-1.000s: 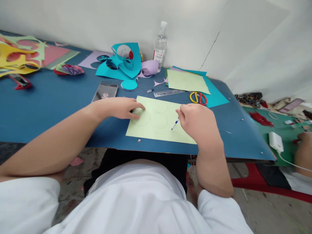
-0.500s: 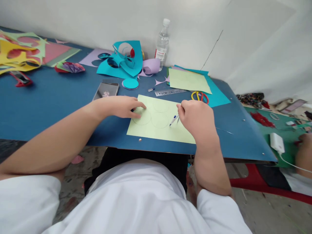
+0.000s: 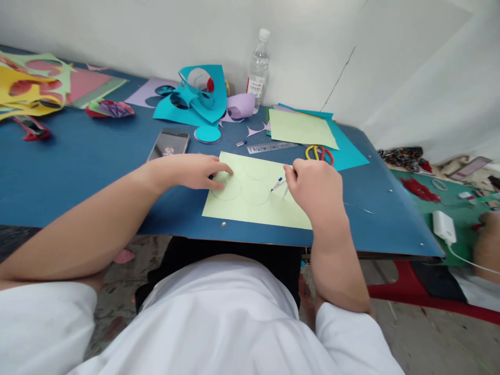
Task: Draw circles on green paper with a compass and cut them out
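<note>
A pale green paper sheet (image 3: 258,205) with faint drawn circles lies at the near edge of the blue table (image 3: 78,161). My left hand (image 3: 187,171) rests flat on the sheet's left edge, fingers stretched out. My right hand (image 3: 314,187) is closed around a white and blue pen (image 3: 277,183) and a thin metal leg beside it, which may belong to a compass; the pen tip touches the paper right of the circles.
A phone (image 3: 169,145), teal disc (image 3: 208,134), ruler (image 3: 271,148), scissors (image 3: 319,154), water bottle (image 3: 258,65) and coloured paper scraps (image 3: 195,96) lie behind the sheet. More paper sheets (image 3: 300,130) sit at back right. Another person's hand (image 3: 486,245) works at the far right near a white charger (image 3: 442,226).
My right hand has moved up and to the left across the sheet, carrying the pen tip with it. My left hand has stayed in place.
</note>
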`<state>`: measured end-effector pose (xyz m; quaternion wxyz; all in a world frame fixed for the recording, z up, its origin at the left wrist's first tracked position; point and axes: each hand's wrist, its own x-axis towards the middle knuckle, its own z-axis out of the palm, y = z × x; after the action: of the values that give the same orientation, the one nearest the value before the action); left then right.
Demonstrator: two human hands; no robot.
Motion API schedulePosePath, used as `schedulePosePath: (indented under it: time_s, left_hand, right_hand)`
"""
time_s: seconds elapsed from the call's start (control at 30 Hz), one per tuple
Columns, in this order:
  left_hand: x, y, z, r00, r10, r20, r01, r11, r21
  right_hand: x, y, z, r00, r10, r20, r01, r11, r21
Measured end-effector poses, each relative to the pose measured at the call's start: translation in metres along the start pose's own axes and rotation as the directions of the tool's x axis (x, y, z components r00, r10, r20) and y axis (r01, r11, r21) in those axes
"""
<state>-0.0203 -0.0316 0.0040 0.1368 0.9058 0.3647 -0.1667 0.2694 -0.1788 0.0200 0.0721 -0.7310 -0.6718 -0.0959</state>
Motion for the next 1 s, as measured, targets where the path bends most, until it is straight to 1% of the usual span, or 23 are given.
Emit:
schedulePosePath:
  time_s: [0.1, 0.23, 0.37, 0.47, 0.6, 0.73, 0.87, 1.0]
  left_hand:
    - [-0.001, 0.002, -0.001, 1.000, 0.003, -0.002, -0.003, 1.000, 0.005]
    - [-0.002, 0.004, -0.002, 1.000, -0.010, 0.005, 0.010, 1.000, 0.003]
    - [-0.003, 0.007, -0.004, 1.000, -0.019, 0.018, 0.019, 1.000, 0.010]
    - [-0.003, 0.009, -0.005, 0.999, -0.023, 0.025, 0.023, 1.000, 0.011]
    - [-0.003, 0.008, -0.004, 0.999, -0.026, 0.024, 0.026, 1.000, 0.002]
    - [-0.002, 0.006, -0.003, 0.999, -0.023, 0.022, 0.023, 1.000, -0.004]
    - [-0.001, 0.007, -0.003, 0.999, -0.027, 0.029, 0.027, 1.000, -0.001]
    - [-0.001, 0.007, -0.004, 0.999, -0.027, 0.029, 0.027, 1.000, 0.005]
  right_hand:
    - [-0.003, -0.006, -0.007, 1.000, 0.009, 0.027, -0.009, 1.000, -0.015]
    - [-0.007, -0.011, -0.015, 0.998, -0.009, 0.057, 0.010, 1.000, -0.017]
    - [-0.012, -0.011, -0.015, 0.998, -0.018, 0.060, 0.017, 1.000, 0.013]
    - [-0.013, -0.001, -0.012, 0.998, -0.047, 0.038, 0.044, 0.996, 0.083]
    - [-0.012, 0.020, -0.012, 0.985, -0.166, 0.041, 0.155, 0.967, 0.203]
    - [-0.011, 0.039, -0.017, 0.968, -0.250, 0.035, 0.236, 0.944, 0.230]
    - [-0.010, 0.048, -0.019, 0.964, -0.263, 0.027, 0.251, 0.943, 0.218]
    - [-0.007, 0.051, -0.016, 0.975, -0.223, 0.006, 0.217, 0.954, 0.207]
